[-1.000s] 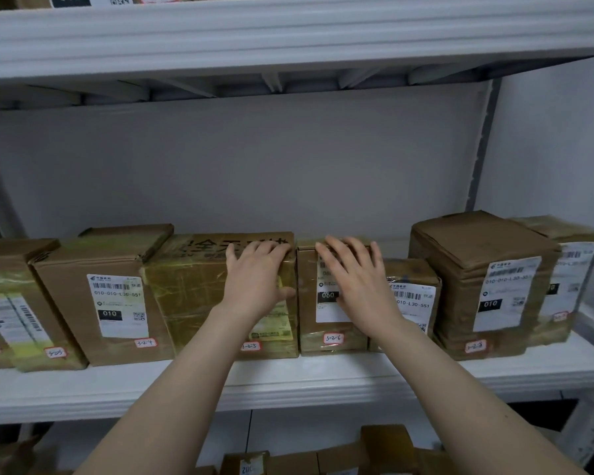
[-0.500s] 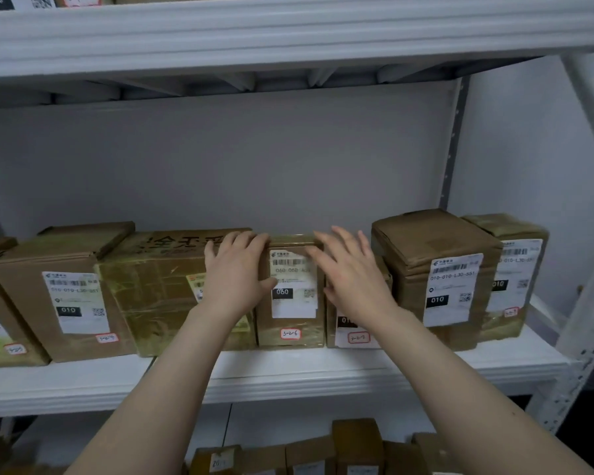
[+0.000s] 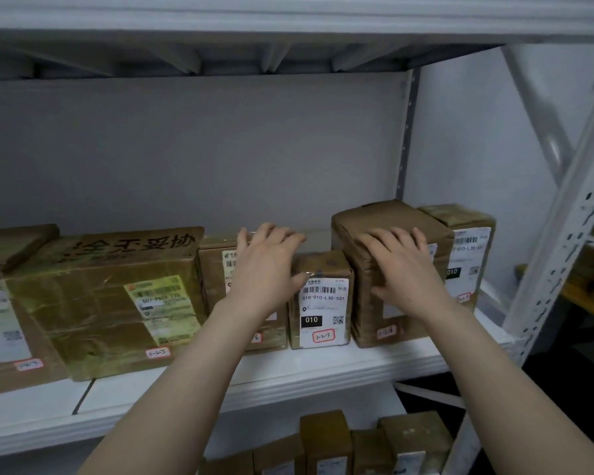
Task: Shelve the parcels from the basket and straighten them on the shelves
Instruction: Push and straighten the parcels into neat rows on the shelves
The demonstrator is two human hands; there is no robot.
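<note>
Now that the left hand (image 3: 264, 269) has shifted right to lie spread on the brown parcel (image 3: 215, 269), and the right hand (image 3: 402, 265) spread on the tall parcel (image 3: 364, 303), straightening seems near the shelf (image 3: 323, 375) end.

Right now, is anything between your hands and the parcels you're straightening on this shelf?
Nothing visible. The left hand lies on the half-covered parcel left of the 3-2-7 parcel, and the right hand lies on the tall brown parcel to its right, fingers spread on the cardboard.
</note>
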